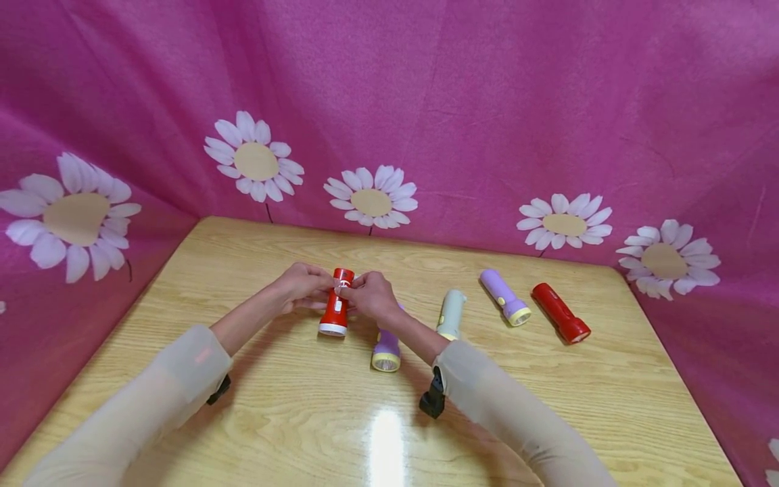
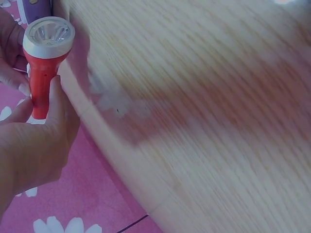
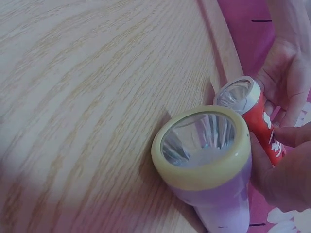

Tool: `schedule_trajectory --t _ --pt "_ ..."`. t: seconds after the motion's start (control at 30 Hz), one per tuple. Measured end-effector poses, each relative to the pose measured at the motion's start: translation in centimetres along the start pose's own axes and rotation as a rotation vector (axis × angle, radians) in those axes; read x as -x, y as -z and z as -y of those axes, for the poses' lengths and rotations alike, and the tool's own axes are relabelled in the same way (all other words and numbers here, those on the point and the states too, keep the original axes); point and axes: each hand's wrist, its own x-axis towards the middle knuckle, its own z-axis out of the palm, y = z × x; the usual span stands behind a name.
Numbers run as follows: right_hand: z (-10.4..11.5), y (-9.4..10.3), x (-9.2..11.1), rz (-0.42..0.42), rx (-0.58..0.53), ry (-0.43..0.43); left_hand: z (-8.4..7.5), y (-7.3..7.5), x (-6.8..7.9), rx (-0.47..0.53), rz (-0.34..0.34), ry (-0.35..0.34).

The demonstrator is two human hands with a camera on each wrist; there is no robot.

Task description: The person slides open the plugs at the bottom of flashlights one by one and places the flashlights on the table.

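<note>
A red flashlight with a white head ring (image 1: 333, 318) points its lens toward the near side of the wooden table. From its left, my left hand (image 1: 302, 287) pinches the body between thumb and fingers. On the other side my right hand (image 1: 372, 297) grips the same body near the tail end. The left wrist view shows the clear lens of this red flashlight (image 2: 46, 68) facing up, with fingers on both sides. Just right of it lies a purple flashlight with a yellow rim (image 1: 387, 348), partly hidden by my right wrist; it looms large in the right wrist view.
To the right lie a pale green flashlight (image 1: 452, 314), a lilac flashlight (image 1: 504, 296) and another red flashlight (image 1: 560, 313). A pink cloth with white daisies (image 1: 450, 122) hangs behind and beside the wooden table (image 1: 292, 419).
</note>
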Motion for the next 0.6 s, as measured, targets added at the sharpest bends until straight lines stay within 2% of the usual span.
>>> schedule_trajectory --t 0.33,0.6 --pt "-0.10 0.00 -0.08 -0.007 0.014 -0.005 0.34 -0.16 -0.40 0.004 0.008 0.001" --pt "-0.39 -0.17 -0.52 0.025 0.027 -0.035 0.36 -0.25 -0.65 -0.023 -0.014 0.038"
